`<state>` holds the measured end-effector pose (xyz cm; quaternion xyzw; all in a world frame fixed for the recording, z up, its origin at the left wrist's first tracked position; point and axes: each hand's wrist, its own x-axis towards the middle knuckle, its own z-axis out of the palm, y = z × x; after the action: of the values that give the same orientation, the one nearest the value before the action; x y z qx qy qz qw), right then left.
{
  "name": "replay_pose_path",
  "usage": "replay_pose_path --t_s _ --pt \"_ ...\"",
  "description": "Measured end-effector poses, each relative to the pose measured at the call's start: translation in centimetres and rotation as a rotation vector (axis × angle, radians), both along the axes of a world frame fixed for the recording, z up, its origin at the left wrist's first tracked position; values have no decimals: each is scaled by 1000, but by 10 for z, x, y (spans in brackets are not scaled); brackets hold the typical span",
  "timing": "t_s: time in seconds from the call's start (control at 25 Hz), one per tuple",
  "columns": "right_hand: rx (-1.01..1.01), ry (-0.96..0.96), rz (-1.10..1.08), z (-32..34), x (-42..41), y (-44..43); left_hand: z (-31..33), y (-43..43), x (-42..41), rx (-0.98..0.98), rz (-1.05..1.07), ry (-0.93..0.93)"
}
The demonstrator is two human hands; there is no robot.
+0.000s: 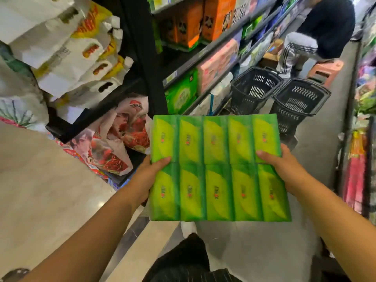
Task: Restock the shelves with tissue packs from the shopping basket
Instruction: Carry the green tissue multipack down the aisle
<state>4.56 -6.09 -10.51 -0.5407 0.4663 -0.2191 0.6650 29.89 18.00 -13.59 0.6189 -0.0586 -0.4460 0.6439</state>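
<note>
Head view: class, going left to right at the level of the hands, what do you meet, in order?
pale marbled surface → left hand → green tissue pack → right hand

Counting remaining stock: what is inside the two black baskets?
Only bare slotted walls show inside the far basket and near basket. Bottoms hidden, the near one's behind the green tissue pack.

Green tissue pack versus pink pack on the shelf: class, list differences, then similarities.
The green tissue pack is gripped by the left hand and right hand; the pink pack sits shelved. The green tissue pack shows ten units; the pink pack is blurred. Both are wrapped.
</note>
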Motion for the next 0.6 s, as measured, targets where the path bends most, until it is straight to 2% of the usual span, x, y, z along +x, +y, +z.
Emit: replay_pose_path --t_s 0.24,0.44,0.6 --pt "-76 37 41 1 103 -137 -8 -132 95 -20 20 -122" --pt "-115 69 58 21 184 -242 19 -227 164 10 37 -140" --pt "-99 24 121 30 252 -313 33 -286 213 17 151 -190"
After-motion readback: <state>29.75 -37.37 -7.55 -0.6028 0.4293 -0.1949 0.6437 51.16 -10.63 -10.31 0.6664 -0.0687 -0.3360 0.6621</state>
